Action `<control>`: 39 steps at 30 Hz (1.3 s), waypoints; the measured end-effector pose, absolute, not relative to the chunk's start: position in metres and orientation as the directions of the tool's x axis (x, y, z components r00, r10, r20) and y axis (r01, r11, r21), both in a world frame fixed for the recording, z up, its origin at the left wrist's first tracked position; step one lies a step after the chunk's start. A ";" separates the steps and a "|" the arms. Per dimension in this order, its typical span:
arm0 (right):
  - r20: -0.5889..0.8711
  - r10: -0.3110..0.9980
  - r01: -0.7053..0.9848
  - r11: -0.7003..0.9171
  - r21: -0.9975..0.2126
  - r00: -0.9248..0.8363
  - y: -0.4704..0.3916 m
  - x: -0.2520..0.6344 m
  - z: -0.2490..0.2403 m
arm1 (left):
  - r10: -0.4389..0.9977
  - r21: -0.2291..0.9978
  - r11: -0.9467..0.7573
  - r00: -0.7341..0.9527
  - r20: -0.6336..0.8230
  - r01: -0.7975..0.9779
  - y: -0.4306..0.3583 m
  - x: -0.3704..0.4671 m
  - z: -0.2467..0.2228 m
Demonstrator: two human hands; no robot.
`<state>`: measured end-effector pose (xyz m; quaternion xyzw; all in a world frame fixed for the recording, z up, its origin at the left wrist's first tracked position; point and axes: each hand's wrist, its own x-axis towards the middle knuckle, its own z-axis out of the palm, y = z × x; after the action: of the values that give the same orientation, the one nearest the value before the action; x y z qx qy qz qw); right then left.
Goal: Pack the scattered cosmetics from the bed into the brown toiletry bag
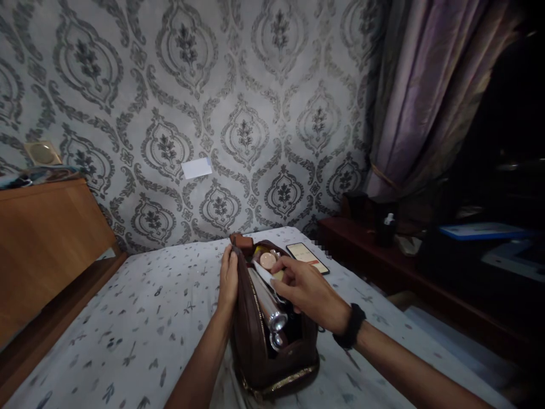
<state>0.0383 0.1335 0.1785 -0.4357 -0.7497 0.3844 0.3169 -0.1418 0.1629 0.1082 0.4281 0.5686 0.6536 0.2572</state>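
Note:
A brown zippered bag (251, 352) lies unzipped on the patterned bedsheet (170, 312). My left hand (229, 278) is pressed against its left side, with the fingers wrapped over the upper edge. Over the opening, my right hand (300, 284) pinches a white object (263, 272), whose kind I cannot make out. A shiny silver cylinder (269, 304) lies inside the bag, and a round beige item (268, 261) shows near its far end. Part of the contents is hidden by my right hand and by shadow.
A lit phone (307, 257) lies on the bed just beyond the bag, to the right. A wooden headboard (46, 244) stands at the left. Dark red furniture (361, 247) and a purple curtain (417, 102) are at the right.

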 end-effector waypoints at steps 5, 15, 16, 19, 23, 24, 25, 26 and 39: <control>0.243 0.872 0.464 0.440 -0.769 -0.424 0.134 0.030 0.184 | 0.831 0.963 -0.213 -0.489 0.266 0.163 0.161 -0.141 0.111; 0.309 0.818 0.518 0.553 -0.652 -0.485 0.128 0.033 0.180 | 0.830 0.959 -0.231 -0.482 0.281 0.162 0.161 -0.142 0.111; 0.315 0.804 0.497 0.568 -0.656 -0.504 0.128 0.036 0.179 | 0.828 0.958 -0.234 -0.482 0.285 0.165 0.161 -0.142 0.111; 0.317 0.771 0.418 0.585 -0.695 -0.553 0.131 0.045 0.173 | 0.830 0.959 -0.225 -0.482 0.282 0.173 0.161 -0.142 0.111; 0.339 0.783 0.350 0.558 -0.752 -0.522 0.134 0.045 0.166 | 0.826 0.960 -0.219 -0.490 0.278 0.175 0.163 -0.143 0.108; 0.345 0.790 0.351 0.555 -0.754 -0.507 0.133 0.044 0.166 | 0.822 0.959 -0.225 -0.494 0.282 0.174 0.164 -0.143 0.107; 0.345 0.795 0.363 0.553 -0.750 -0.499 0.132 0.043 0.166 | 0.819 0.958 -0.230 -0.498 0.286 0.172 0.165 -0.143 0.106; 0.341 0.796 0.383 0.556 -0.738 -0.499 0.131 0.042 0.168 | 0.817 0.958 -0.233 -0.500 0.287 0.170 0.165 -0.143 0.105; 0.379 0.870 0.374 0.481 -0.793 -0.316 0.181 0.039 0.153 | 0.822 0.934 -0.294 -0.445 0.356 0.204 0.168 -0.145 0.101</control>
<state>0.0389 0.1813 0.1528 -0.4126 -0.7539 0.2990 0.4146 -0.1453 0.1677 0.1013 0.4705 0.5449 0.6524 0.2368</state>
